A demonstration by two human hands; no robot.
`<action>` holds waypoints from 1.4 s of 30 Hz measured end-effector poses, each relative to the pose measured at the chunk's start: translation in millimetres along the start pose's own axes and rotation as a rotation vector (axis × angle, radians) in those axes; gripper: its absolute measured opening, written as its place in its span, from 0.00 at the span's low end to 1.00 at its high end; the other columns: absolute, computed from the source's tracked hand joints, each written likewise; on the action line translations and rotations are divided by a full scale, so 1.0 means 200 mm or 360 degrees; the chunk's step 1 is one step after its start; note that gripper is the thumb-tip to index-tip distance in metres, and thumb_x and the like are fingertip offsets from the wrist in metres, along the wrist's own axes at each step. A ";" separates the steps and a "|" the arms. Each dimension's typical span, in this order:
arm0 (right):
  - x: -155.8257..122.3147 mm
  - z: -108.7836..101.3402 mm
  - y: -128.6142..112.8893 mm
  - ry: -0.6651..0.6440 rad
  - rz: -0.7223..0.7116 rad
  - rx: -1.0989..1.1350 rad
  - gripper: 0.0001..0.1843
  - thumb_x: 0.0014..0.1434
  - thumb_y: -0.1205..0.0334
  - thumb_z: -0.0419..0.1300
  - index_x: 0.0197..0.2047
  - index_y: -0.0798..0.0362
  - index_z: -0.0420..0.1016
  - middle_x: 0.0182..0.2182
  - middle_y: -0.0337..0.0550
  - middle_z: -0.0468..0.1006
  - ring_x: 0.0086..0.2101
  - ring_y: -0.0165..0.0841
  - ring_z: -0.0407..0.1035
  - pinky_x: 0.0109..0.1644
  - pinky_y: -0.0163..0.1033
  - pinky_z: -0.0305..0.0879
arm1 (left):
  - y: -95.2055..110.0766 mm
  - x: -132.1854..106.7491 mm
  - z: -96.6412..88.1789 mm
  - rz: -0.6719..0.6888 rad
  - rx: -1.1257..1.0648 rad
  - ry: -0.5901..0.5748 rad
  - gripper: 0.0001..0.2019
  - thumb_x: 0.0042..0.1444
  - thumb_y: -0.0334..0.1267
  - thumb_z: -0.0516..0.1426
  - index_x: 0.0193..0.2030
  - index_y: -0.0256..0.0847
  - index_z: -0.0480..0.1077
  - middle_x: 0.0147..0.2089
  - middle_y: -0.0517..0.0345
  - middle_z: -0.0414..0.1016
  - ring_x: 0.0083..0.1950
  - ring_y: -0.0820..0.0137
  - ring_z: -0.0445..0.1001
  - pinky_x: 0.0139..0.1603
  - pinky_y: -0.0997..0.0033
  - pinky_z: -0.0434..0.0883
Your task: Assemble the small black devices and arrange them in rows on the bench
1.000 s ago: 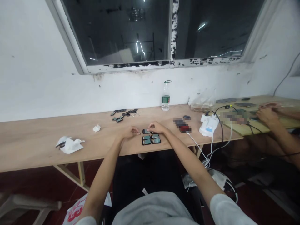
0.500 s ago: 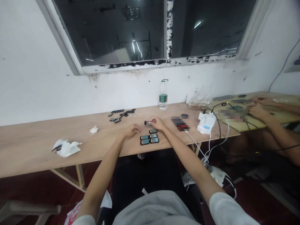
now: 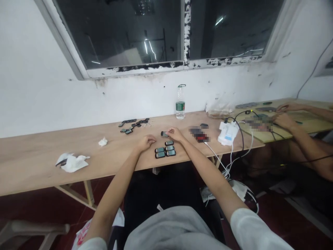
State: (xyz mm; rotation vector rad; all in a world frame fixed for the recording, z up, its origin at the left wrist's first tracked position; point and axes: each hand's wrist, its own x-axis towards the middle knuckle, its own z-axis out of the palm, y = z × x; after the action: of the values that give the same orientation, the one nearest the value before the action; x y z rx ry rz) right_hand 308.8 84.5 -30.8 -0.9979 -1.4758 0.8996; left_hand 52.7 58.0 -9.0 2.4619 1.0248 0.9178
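My right hand pinches a small dark module with a teal screen just above the wooden bench. My left hand rests on the bench with its fingers curled and nothing visible in it. Between and in front of my hands lies a cluster of several similar screen modules, laid flat in rows. A scatter of more small dark parts lies farther back, to the left.
A water bottle stands by the wall. Crumpled white tissues and a smaller wad lie to the left. A white power adapter with cables and a plastic bag sit right. Another person's hands work at the adjoining table.
My right hand lifted one module from the cluster and carried it back, away from me. The camera view drifted slightly; my left hand stayed beside the cluster.
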 end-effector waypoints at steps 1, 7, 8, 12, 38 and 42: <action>0.00 0.00 0.00 0.0000 0.0021 0.0003 0.15 0.46 0.54 0.72 0.29 0.53 0.73 0.27 0.44 0.80 0.27 0.33 0.73 0.31 0.36 0.69 | 0.01 0.01 0.01 0.0022 -0.0022 0.0043 0.11 0.61 0.39 0.56 0.39 0.40 0.80 0.46 0.48 0.80 0.50 0.60 0.77 0.58 0.56 0.71; -0.02 0.03 -0.04 -0.0190 0.0184 0.0249 0.17 0.47 0.52 0.74 0.32 0.55 0.77 0.25 0.43 0.79 0.24 0.34 0.74 0.29 0.36 0.70 | 0.08 0.05 0.07 0.0085 -0.0084 0.0175 0.14 0.66 0.40 0.53 0.47 0.42 0.79 0.53 0.48 0.78 0.56 0.60 0.74 0.63 0.55 0.68; -0.02 0.04 -0.05 -0.0223 0.0171 0.0303 0.17 0.47 0.53 0.74 0.32 0.56 0.77 0.26 0.43 0.80 0.25 0.34 0.75 0.30 0.36 0.72 | 0.08 0.05 0.07 0.0083 -0.0079 0.0196 0.14 0.67 0.41 0.53 0.47 0.42 0.80 0.53 0.48 0.78 0.56 0.60 0.75 0.63 0.56 0.68; -0.04 0.05 -0.07 -0.0318 0.0154 0.0419 0.18 0.45 0.54 0.76 0.33 0.56 0.78 0.30 0.43 0.81 0.27 0.34 0.76 0.34 0.38 0.75 | 0.09 0.04 0.07 0.0073 -0.0070 0.0263 0.15 0.67 0.42 0.53 0.49 0.40 0.79 0.53 0.47 0.79 0.56 0.59 0.75 0.62 0.56 0.68; -0.07 0.08 -0.10 -0.0510 0.0042 0.0183 0.19 0.46 0.50 0.74 0.35 0.57 0.83 0.30 0.43 0.83 0.29 0.33 0.76 0.34 0.36 0.73 | 0.07 0.02 0.07 -0.0334 -0.0693 0.0169 0.18 0.43 0.43 0.69 0.39 0.38 0.74 0.38 0.52 0.81 0.42 0.60 0.78 0.49 0.57 0.74; -0.07 0.08 -0.10 -0.0497 -0.0124 -0.0053 0.21 0.48 0.47 0.72 0.37 0.57 0.85 0.34 0.47 0.85 0.33 0.36 0.76 0.39 0.38 0.71 | 0.06 0.01 0.06 -0.0278 -0.0640 0.0010 0.22 0.46 0.45 0.67 0.47 0.38 0.75 0.44 0.52 0.81 0.43 0.61 0.77 0.47 0.61 0.73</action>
State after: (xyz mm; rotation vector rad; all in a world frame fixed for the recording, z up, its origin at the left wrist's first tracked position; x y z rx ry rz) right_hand 291.0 63.3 -19.7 -0.8439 -1.7837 1.0098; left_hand 68.8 50.0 -10.6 2.0079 0.9337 0.9665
